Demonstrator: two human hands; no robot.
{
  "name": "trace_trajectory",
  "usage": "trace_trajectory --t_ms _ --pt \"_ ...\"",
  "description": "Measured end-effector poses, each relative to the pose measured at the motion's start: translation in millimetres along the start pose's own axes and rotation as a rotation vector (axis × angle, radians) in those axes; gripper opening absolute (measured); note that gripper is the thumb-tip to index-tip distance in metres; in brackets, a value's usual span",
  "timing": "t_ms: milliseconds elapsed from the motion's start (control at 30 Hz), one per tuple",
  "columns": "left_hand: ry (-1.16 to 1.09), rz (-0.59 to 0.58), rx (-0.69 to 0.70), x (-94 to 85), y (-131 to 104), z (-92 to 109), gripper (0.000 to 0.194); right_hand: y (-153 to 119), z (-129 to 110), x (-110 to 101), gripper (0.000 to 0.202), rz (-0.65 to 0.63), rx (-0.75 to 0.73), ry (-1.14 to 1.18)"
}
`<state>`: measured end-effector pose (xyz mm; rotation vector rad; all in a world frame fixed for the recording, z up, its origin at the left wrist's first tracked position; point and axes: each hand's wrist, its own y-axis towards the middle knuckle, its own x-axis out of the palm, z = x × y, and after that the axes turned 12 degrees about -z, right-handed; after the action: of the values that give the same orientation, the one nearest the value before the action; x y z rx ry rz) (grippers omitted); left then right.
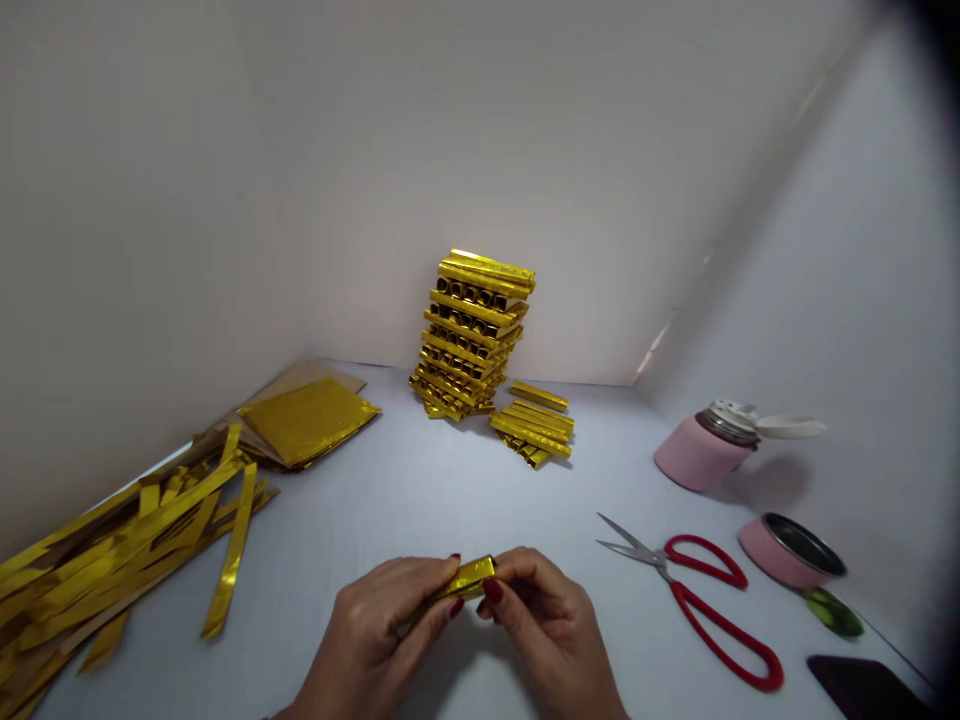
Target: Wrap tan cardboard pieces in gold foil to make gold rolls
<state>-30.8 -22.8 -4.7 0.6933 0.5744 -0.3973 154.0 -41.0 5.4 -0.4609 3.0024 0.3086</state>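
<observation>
Left hand: at lower centre, back turned up and wrist low; thumb and fingers pinched together on a narrow folded piece of shiny gold foil paper.
Right hand: opposite, fingers curled inward; thumb and forefinger closed on the piece's right end (the thumbnail, dark red, lay against the foil).
Folded piece: between the two hands, above the white tabletop, rising slightly toward the right.
Far side: one crisscross stack of gold foil tubes; just right of its base, one low pile of similar gold tubes.
Left side: one heap of loose, long gold strips; behind it, flat square gold sheets.
Right side: one pair of red-handled steel scissors, blades parted, pointing left; beyond, one pink round-bodied container, white lid flipped back.
</observation>
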Motion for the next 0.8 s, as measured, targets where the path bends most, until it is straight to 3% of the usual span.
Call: trace_trajectory --t_ms 200,567,800 --pt "-0.028 -0.005 0.067 -3.0 4.5 4.5 0.026 -0.1 0.6 1.3 0.020 0.004 0.010 -0.005" --pt "0.147 0.060 0.173 -8.5 5.7 7.6 0.021 0.8 -3.4 4.2 0.022 0.041 0.032 0.002" --pt "0.287 0.047 0.212 -8.2 3.9 2.5 0.019 3.9 -6.4 2.2 0.019 0.024 -0.054 -0.032"
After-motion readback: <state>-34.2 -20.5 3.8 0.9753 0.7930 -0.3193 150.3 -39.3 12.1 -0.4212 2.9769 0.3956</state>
